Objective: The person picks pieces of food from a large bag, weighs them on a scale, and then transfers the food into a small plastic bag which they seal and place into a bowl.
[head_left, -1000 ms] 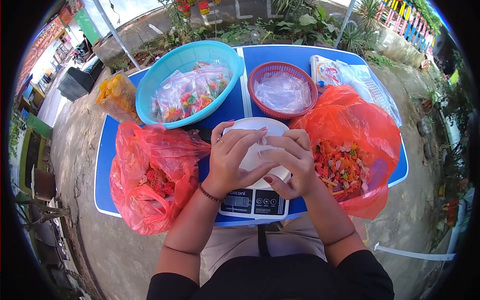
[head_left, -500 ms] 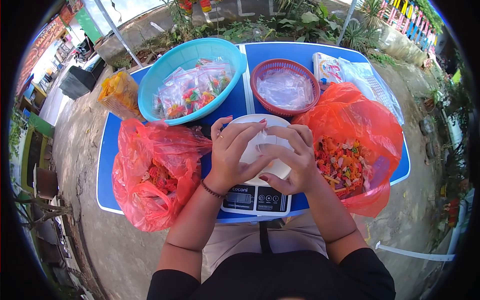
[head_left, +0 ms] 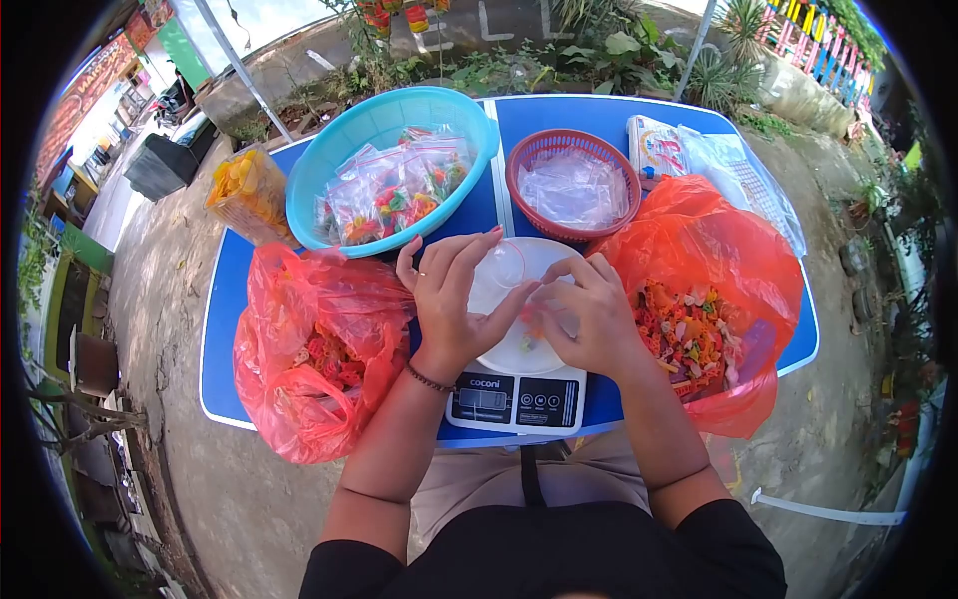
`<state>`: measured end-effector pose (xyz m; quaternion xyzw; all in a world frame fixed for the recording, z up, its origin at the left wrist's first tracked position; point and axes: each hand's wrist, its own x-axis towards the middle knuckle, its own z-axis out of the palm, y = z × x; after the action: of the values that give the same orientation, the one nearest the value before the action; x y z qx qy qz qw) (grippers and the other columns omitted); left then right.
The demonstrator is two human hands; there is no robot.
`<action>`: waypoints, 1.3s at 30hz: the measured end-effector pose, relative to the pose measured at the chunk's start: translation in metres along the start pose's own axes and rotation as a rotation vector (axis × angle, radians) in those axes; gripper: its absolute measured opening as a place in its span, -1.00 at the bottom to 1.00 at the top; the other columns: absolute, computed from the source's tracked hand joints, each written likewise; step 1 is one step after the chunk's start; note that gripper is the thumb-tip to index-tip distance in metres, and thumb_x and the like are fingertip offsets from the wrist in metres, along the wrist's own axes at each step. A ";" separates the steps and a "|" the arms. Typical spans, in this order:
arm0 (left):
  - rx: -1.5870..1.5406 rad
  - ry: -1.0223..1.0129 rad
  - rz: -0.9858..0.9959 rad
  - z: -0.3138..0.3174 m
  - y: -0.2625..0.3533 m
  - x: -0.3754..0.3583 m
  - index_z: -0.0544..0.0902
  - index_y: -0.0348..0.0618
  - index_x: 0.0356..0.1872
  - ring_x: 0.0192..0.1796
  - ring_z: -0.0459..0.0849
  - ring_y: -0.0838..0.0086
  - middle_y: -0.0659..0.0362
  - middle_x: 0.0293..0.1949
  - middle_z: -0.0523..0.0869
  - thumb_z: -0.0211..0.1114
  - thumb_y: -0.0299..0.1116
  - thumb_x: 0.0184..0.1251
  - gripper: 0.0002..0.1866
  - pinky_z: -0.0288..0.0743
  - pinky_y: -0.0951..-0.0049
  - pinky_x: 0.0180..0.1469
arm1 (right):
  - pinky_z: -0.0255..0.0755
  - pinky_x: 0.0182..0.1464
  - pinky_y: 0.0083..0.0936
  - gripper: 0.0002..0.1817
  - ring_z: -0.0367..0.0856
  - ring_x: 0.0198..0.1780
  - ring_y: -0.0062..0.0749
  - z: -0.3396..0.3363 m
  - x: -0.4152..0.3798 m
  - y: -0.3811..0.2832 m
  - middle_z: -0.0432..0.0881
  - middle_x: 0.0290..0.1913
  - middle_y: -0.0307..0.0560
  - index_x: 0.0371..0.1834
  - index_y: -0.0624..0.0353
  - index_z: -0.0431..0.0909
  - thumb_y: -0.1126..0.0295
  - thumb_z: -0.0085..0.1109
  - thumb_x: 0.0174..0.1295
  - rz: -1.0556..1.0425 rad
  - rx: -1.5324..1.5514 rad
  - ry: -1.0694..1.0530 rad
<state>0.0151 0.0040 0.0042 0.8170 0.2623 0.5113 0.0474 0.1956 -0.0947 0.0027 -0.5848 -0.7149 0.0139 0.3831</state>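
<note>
A small clear plastic zip bag (head_left: 507,266) is between my hands, its red-lined mouth spread round, above the white plate of a kitchen scale (head_left: 515,401). My left hand (head_left: 449,295) has its thumb and fingers at the bag's edge on the left. With pinched fingertips, my right hand (head_left: 591,311) grips the other side and hides part of the bag. Small coloured bits show faintly below the bag, over the plate. Beside my left hand stands a red plastic bag (head_left: 317,290) of coloured pieces; a larger open red bag (head_left: 743,255) of similar pieces lies right of my right hand.
Behind my hands, a turquoise basin (head_left: 307,185) holds several filled zip bags, and a red basket (head_left: 571,137) holds clear bags. Plastic packs (head_left: 714,155) lie at the back right. A clear container of yellow pieces (head_left: 249,195) stands at the blue table's (head_left: 222,374) left edge.
My hands have moved slightly apart, and the bag's mouth now shows as a wide red-edged loop. The view has shifted a little, so the table sits lower.
</note>
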 end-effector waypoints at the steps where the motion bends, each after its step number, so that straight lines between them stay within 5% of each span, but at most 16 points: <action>1: -0.002 -0.002 -0.004 0.000 0.000 0.000 0.70 -0.01 0.17 0.07 0.66 0.43 0.27 -0.03 0.73 0.65 -0.11 0.05 -0.39 -0.01 0.10 0.48 | 0.44 0.09 -0.27 -0.82 0.53 -0.02 -0.16 0.001 0.000 0.001 0.65 -0.06 -0.16 -0.29 0.11 0.75 0.42 0.41 0.01 -0.006 0.008 -0.008; 7: -0.009 -0.012 0.009 0.001 0.002 0.001 0.71 0.02 0.16 0.08 0.65 0.43 0.29 -0.02 0.72 0.65 -0.11 0.05 -0.40 -0.03 0.11 0.47 | 0.45 0.09 -0.27 -0.82 0.56 -0.06 -0.14 0.003 0.003 0.004 0.69 -0.18 -0.11 -0.26 0.15 0.68 0.53 0.39 0.04 -0.010 0.073 0.016; 16: 0.041 -0.056 0.022 0.000 0.007 0.002 0.72 0.03 0.15 0.08 0.65 0.45 0.32 -0.03 0.72 0.66 -0.06 0.02 -0.39 -0.02 0.09 0.46 | 0.50 -0.08 -0.37 -0.84 0.62 -0.15 -0.20 0.003 0.007 0.004 0.77 -0.17 -0.11 -0.15 0.24 0.71 0.64 0.37 0.22 0.034 0.126 0.485; 22: 0.026 -0.075 0.075 0.002 0.010 -0.001 0.73 0.05 0.14 0.08 0.66 0.47 0.33 -0.03 0.73 0.68 0.00 -0.04 -0.34 0.01 0.06 0.46 | 0.46 -0.15 -0.48 -0.80 0.56 -0.21 -0.36 0.008 0.002 0.003 0.79 -0.20 -0.16 -0.23 0.21 0.71 0.59 0.54 0.11 0.042 0.406 0.545; 29: -0.020 -0.091 0.103 0.000 0.012 -0.001 0.75 0.05 0.11 0.04 0.70 0.50 0.35 -0.04 0.77 0.69 0.01 -0.04 -0.37 0.03 0.05 0.47 | 0.43 -0.17 -0.49 -0.73 0.55 -0.23 -0.39 0.005 0.002 0.002 0.80 -0.26 -0.18 -0.26 0.16 0.71 0.56 0.62 0.01 -0.082 0.178 0.561; 35: -0.051 -0.103 0.141 0.006 0.009 -0.006 0.74 0.02 0.14 -0.02 0.72 0.49 0.32 -0.05 0.77 0.70 -0.03 -0.04 -0.35 0.07 0.04 0.47 | 0.41 -0.07 -0.41 -0.87 0.59 -0.16 -0.33 -0.004 0.006 -0.003 0.81 -0.18 -0.16 -0.23 0.16 0.76 0.52 0.47 0.15 -0.191 0.164 0.428; 38: -0.145 -0.064 0.034 0.001 0.007 -0.003 0.69 -0.06 0.21 0.02 0.72 0.50 0.27 -0.03 0.77 0.68 -0.09 0.03 -0.32 0.15 0.10 0.45 | 0.40 -0.03 -0.42 -0.85 0.59 -0.15 -0.28 -0.002 0.006 -0.004 0.80 -0.18 -0.18 -0.21 0.13 0.78 0.53 0.37 0.15 -0.037 0.250 0.535; 39: -0.216 -0.051 -0.037 0.000 0.004 -0.003 0.67 -0.11 0.25 0.06 0.72 0.50 0.24 0.00 0.77 0.67 -0.11 0.10 -0.32 0.19 0.13 0.45 | 0.41 -0.01 -0.40 -0.83 0.59 -0.16 -0.26 -0.005 0.005 -0.003 0.79 -0.18 -0.18 -0.21 0.12 0.78 0.53 0.37 0.12 -0.011 0.217 0.425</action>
<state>0.0154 -0.0004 0.0033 0.8150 0.2192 0.5146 0.1514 0.1963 -0.0934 0.0103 -0.5262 -0.6156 -0.0348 0.5856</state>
